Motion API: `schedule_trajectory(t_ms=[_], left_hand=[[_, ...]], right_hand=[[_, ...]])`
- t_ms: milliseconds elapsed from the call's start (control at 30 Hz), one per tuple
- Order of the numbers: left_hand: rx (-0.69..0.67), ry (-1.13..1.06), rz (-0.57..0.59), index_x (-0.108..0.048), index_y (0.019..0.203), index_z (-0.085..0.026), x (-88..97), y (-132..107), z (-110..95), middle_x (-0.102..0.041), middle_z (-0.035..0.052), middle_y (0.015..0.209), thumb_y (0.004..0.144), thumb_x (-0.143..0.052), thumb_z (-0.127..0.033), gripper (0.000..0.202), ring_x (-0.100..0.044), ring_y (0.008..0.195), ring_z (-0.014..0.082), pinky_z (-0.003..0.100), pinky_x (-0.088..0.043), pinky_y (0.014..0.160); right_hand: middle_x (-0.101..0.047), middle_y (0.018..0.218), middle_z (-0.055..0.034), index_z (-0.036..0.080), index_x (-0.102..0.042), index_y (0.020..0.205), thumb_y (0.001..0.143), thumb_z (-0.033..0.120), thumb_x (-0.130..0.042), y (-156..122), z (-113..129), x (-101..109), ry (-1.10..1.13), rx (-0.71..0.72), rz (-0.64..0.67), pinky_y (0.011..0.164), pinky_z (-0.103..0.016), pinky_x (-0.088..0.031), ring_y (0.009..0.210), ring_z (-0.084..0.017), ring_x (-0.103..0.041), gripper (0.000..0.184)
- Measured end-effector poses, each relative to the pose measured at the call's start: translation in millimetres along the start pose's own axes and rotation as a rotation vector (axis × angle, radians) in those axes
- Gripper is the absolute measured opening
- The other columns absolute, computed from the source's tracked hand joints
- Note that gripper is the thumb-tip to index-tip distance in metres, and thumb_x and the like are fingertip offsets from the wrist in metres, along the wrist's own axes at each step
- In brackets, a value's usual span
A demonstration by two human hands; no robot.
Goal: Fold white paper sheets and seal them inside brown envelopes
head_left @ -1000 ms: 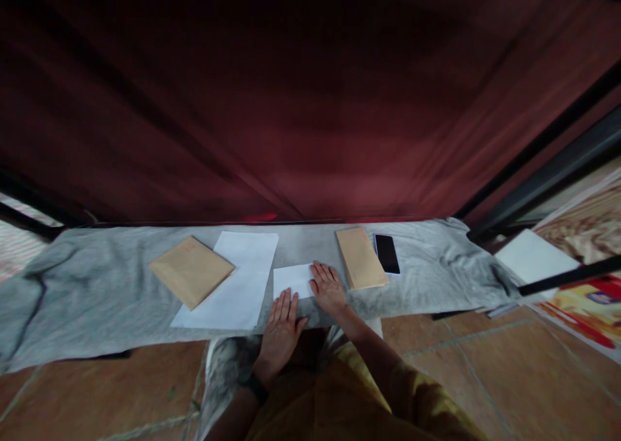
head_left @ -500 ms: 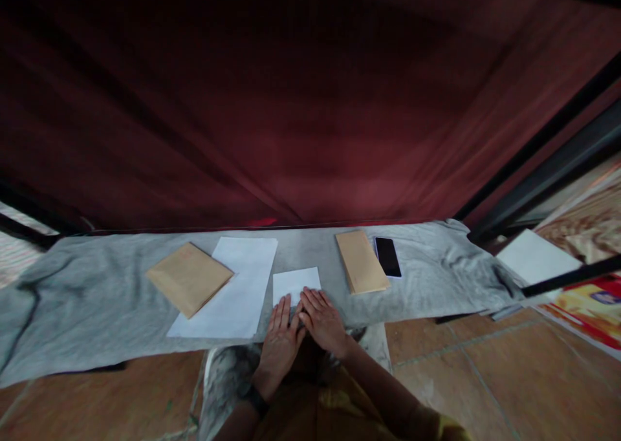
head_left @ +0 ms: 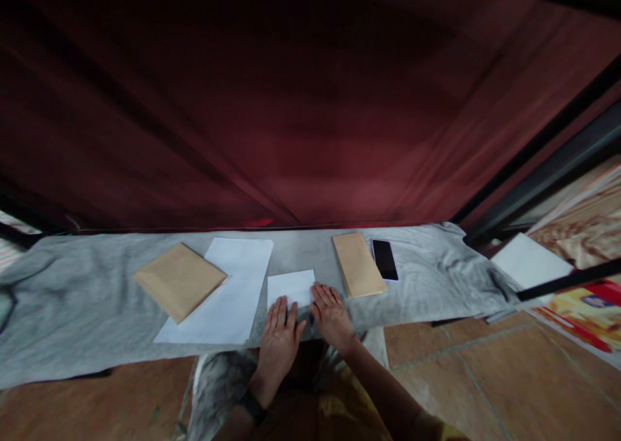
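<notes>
A small folded white paper [head_left: 292, 284] lies flat on the grey cloth in front of me. My left hand [head_left: 280, 337] rests palm down with its fingertips on the paper's lower left part, fingers stretched out. At the paper's right edge lies my right hand [head_left: 332, 315], also flat with fingers extended. Its fingers cover the lower right corner. Right of that hand are brown envelopes [head_left: 358, 264], stacked and slightly tilted. To the left, white sheets [head_left: 237, 299] lie partly under another brown envelope [head_left: 180, 282].
The grey cloth [head_left: 427, 269] covers a narrow bench. A phone [head_left: 385, 258] lies beside the right-hand envelopes. A dark red fabric panel [head_left: 301, 137] rises behind the bench. At far right stand a dark metal bar [head_left: 572, 277] and a red and yellow package [head_left: 589, 308] above the tiled floor.
My right hand has slid rightward, away from my left, to the paper's right edge. The hands, touching before, are now apart, and more of the white paper shows. My view has shifted slightly.
</notes>
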State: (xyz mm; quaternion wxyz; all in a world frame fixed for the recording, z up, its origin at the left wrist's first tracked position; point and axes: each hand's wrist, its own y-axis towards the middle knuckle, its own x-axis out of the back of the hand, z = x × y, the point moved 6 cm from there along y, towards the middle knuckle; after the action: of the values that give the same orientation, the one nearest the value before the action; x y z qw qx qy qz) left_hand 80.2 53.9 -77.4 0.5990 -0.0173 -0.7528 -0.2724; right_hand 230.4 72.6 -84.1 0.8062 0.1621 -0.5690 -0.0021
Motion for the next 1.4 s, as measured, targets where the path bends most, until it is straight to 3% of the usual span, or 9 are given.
schedule_trajectory(t_ms=[200, 333, 567, 667, 833, 1133, 1400], left_hand=[[-0.002, -0.032, 0.088, -0.044, 0.147, -0.010, -21.7, 42, -10, -0.042, 0.0160, 0.156, 0.100, -0.038, -0.034, 0.054, -0.034, 0.147, 0.0272, 0.047, -0.035, 0.118], [0.126, -0.022, 0.072, -0.041, 0.149, -0.007, -30.3, 52, 9, -0.043, 0.0193, 0.154, 0.100, -0.034, -0.039, 0.059, -0.036, 0.146, 0.0294, 0.051, -0.036, 0.117], [0.231, -0.004, -0.030, -0.039, 0.149, -0.001, -12.5, 31, 33, -0.045, 0.0256, 0.151, 0.101, -0.032, -0.038, 0.061, -0.039, 0.144, 0.0342, 0.054, -0.037, 0.114], [0.198, 0.023, -0.037, -0.039, 0.149, -0.003, -4.5, 16, 24, -0.044, 0.0236, 0.152, 0.101, -0.033, -0.035, 0.059, -0.037, 0.145, 0.0329, 0.053, -0.036, 0.115], [0.038, 0.024, 0.021, -0.037, 0.152, -0.018, -3.2, -2, -2, -0.039, 0.0139, 0.158, 0.100, -0.041, -0.036, 0.056, -0.035, 0.147, 0.0295, 0.051, -0.038, 0.115], [0.033, 0.039, 0.036, -0.031, 0.155, -0.018, -6.3, -7, -3, -0.032, 0.0168, 0.161, 0.099, -0.044, -0.037, 0.061, -0.030, 0.149, 0.0313, 0.053, -0.036, 0.116], [0.012, 0.024, 0.058, -0.036, 0.153, -0.028, 1.0, -5, -6, -0.032, 0.0147, 0.162, 0.098, -0.049, -0.036, 0.057, -0.033, 0.148, 0.0333, 0.054, -0.037, 0.114]], right_hand=[[-0.053, 0.148, -0.0065, 0.017, -0.050, 0.146, 0.104, 0.025, -0.039, 0, 0, 2, 0.027, -0.014, -0.032, 0.120, -0.042, -0.029, 0.139, -0.021, -0.046, 0.044], [-0.054, 0.147, -0.0066, 0.018, -0.049, 0.147, 0.104, 0.027, -0.039, 0, -1, 1, 0.025, -0.010, -0.034, 0.120, -0.042, -0.030, 0.138, -0.020, -0.048, 0.045], [-0.050, 0.150, -0.0067, 0.019, -0.042, 0.151, 0.104, 0.027, -0.039, 0, 0, 0, -0.012, 0.003, -0.017, 0.120, -0.042, -0.029, 0.139, -0.021, -0.046, 0.048], [-0.050, 0.150, -0.0065, 0.018, -0.042, 0.151, 0.104, 0.028, -0.038, 0, 1, 1, -0.018, -0.004, -0.009, 0.121, -0.041, -0.027, 0.140, -0.020, -0.045, 0.048], [-0.048, 0.152, -0.0071, 0.018, -0.043, 0.151, 0.104, 0.027, -0.038, 1, 3, 5, -0.023, 0.001, 0.000, 0.121, -0.042, -0.027, 0.141, -0.020, -0.043, 0.048], [-0.046, 0.154, -0.0053, 0.022, -0.042, 0.151, 0.103, 0.025, -0.040, -22, 22, 6, 0.026, 0.162, 0.060, 0.122, -0.047, -0.026, 0.143, -0.021, -0.041, 0.048], [-0.049, 0.152, -0.0052, 0.021, -0.046, 0.149, 0.103, 0.026, -0.043, -33, 17, 6, 0.028, 0.064, 0.036, 0.121, -0.045, -0.028, 0.140, -0.021, -0.045, 0.046]])
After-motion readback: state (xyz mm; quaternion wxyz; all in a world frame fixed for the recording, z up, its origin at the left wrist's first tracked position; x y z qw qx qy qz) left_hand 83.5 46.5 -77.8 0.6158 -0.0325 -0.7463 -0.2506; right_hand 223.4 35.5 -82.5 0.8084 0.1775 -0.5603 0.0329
